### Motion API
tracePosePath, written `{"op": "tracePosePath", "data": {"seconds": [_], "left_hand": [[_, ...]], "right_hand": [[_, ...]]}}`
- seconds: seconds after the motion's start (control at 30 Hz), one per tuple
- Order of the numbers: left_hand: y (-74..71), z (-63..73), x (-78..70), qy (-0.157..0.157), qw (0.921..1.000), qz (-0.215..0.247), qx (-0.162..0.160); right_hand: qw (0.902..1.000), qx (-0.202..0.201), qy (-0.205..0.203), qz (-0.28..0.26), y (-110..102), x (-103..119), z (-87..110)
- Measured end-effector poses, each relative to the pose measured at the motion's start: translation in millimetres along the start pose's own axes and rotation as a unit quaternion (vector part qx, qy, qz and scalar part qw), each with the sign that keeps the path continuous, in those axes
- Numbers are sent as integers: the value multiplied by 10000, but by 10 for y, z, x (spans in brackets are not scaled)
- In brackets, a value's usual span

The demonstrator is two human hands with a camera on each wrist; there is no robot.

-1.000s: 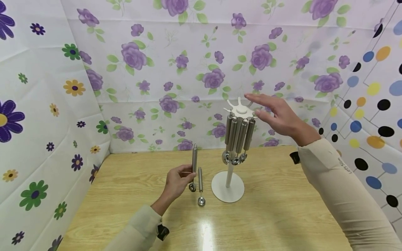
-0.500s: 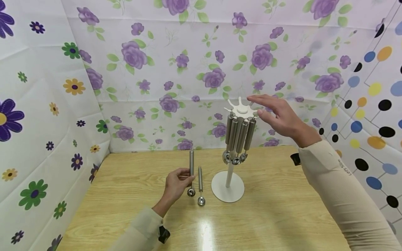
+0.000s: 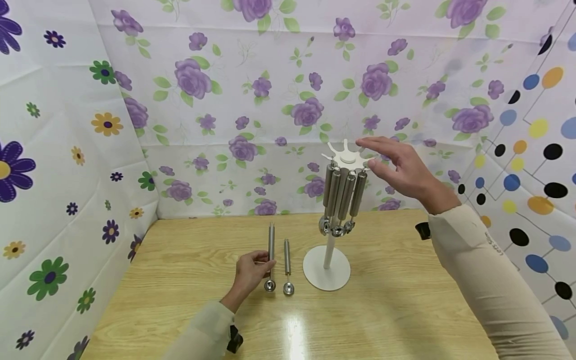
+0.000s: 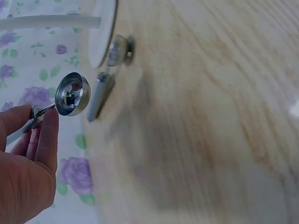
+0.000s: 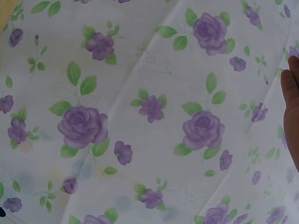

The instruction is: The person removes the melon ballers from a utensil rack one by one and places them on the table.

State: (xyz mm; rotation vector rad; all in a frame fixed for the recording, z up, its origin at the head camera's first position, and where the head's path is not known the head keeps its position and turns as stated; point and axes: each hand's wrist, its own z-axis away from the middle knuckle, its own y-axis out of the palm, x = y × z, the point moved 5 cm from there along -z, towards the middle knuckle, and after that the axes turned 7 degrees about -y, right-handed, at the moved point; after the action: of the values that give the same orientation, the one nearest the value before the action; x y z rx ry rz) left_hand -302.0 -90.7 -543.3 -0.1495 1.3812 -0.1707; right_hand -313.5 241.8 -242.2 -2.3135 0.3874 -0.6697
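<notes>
My left hand (image 3: 250, 274) pinches the handle of a metal scoop (image 3: 271, 245) between thumb and fingers. Its small round bowl points toward me in the head view; in the left wrist view the hollow bowl (image 4: 73, 94) shows close up, off the tabletop. A second similar scoop (image 3: 287, 257) lies on the table just right of it. Farther right stands a white rack (image 3: 347, 159) with hooked arms around its top, and several metal scoops (image 3: 344, 197) hang from its front. My right hand (image 3: 400, 167) is at the rack's right side, fingers extended, thumb right at the edge of an arm.
The rack's round white base (image 3: 326, 275) rests on the wood-grain table (image 3: 382, 300). Floral sheets (image 3: 243, 100) hang behind the table, and patterned sheets close off the left and right sides. A few rack arms at the back carry nothing.
My left hand has moved the scoop left and toward me, away from the second scoop and the rack. The right hand has stayed at the rack's top, almost still.
</notes>
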Motion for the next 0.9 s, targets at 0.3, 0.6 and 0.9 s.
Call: {"op": "tracePosePath", "data": {"seconds": [0.3, 0.6, 0.9], "left_hand": [[15, -49, 210, -287, 9989, -370, -92], [33, -88, 296, -370, 9965, -747, -41], [58, -181, 354, -647, 9951, -747, 64]], "right_hand": [[10000, 12, 3, 27, 11, -9, 7], [10000, -3, -14, 38, 12, -9, 9], [10000, 6, 32, 35, 7, -19, 14]]}}
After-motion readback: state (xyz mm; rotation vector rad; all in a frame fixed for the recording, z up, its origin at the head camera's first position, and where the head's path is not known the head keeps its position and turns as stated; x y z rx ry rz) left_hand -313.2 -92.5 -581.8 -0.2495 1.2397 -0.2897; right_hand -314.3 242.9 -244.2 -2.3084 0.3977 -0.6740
